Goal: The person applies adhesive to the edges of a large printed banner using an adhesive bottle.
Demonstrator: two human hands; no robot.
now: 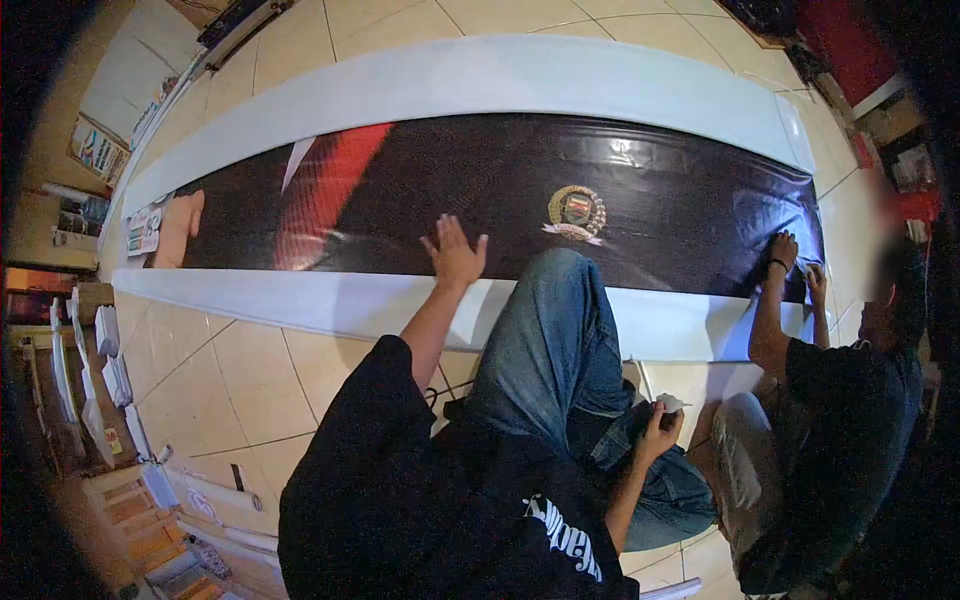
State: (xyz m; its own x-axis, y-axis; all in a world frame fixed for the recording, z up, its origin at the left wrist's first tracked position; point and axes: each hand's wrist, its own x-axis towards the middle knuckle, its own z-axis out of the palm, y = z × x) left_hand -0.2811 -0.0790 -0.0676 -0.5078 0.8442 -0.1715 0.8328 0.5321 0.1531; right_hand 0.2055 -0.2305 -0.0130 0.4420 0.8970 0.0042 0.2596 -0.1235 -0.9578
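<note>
A long dark printed banner [450, 170] with a red stripe and a round gold emblem [577, 212] lies across white sheeting [400, 88] on the floor. My left hand [457, 252] rests flat on the banner's near part, left of the emblem, fingers spread and holding nothing. Beside my raised knee, my right hand [661, 428] pinches a small whitish object [670, 403] with a thin tip; what it is I cannot make out. At the banner's right end, a co-worker's two hands [783, 250] touch its corner.
The co-worker [850, 420] crouches at the right, close to my right side. My jeans-clad knee [555, 320] stands at the near edge of the white sheeting. Tiled floor [250, 380] surrounds the sheeting. Rolls and white strips [85, 370] are at the far left.
</note>
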